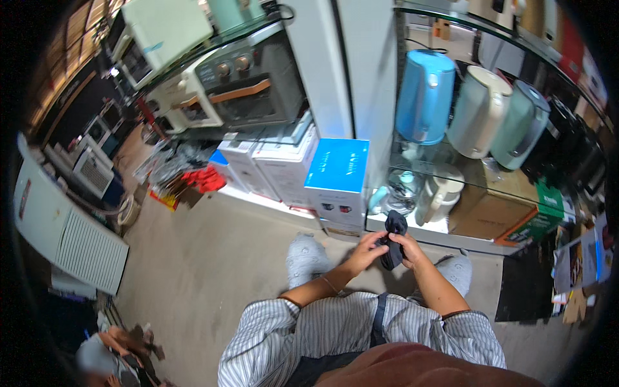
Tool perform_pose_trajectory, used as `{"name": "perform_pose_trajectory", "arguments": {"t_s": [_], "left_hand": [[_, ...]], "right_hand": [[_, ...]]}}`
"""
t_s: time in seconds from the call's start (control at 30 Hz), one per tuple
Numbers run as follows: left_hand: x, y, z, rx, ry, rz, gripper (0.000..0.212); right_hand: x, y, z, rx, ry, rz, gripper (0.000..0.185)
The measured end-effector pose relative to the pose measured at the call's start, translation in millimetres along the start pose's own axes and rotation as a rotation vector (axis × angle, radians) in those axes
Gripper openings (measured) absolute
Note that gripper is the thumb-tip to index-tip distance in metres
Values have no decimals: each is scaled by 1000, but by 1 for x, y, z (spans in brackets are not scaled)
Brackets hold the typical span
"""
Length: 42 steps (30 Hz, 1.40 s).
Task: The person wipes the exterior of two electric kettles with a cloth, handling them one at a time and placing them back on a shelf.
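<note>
Between my two hands, in front of my body, is a bundled black cloth (396, 225). My left hand (368, 252) pinches its left side with thumb and fingers. On the other side my right hand (409, 249) grips it, the thumb lying on top. The cloth's upper part sticks up beyond my fingers and a lower part hangs between my hands; what it is exactly cannot be told. Just beyond stand a glass kettle (402, 191) and a cream kettle (439, 194) on the low shelf, apart from my hands.
A blue-topped carton (337, 167) stands by the shelf base. Above are a blue electric kettle (425, 96), a cream kettle (478, 111), a green kettle (520, 126) and a toaster oven (256, 89). An air cooler (72, 227) stands left; another person (118, 355) is at lower left.
</note>
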<state>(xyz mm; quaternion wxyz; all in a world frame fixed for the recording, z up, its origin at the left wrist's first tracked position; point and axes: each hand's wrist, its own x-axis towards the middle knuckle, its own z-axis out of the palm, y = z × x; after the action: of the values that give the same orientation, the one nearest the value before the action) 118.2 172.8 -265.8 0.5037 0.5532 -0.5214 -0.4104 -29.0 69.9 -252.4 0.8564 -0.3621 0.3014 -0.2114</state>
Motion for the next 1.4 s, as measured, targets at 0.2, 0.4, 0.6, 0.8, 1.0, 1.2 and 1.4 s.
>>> {"name": "perform_pose_trajectory", "arguments": {"t_s": [0.2, 0.4, 0.6, 0.8, 1.0, 1.2, 1.4], "left_hand": [[15, 32, -20, -348, -20, -376, 39], [52, 135, -96, 131, 226, 159, 21], [84, 280, -193, 443, 734, 792, 10], [156, 412, -327, 170, 1001, 1021, 27], [225, 453, -408, 348, 1087, 589, 49], [288, 469, -435, 500, 1045, 430, 55], [299, 492, -424, 411, 1053, 403, 60]], "right_hand": [[-15, -13, -26, 155, -157, 44, 42], [-52, -41, -36, 451, -423, -156, 68], [-100, -41, -101, 421, -82, -425, 83], [-151, -31, -129, 454, 11, -580, 65], [-150, -52, -130, 478, 113, -631, 58], [-153, -59, -135, 542, 263, -548, 57], [-151, -60, -137, 502, 328, -480, 55]]}}
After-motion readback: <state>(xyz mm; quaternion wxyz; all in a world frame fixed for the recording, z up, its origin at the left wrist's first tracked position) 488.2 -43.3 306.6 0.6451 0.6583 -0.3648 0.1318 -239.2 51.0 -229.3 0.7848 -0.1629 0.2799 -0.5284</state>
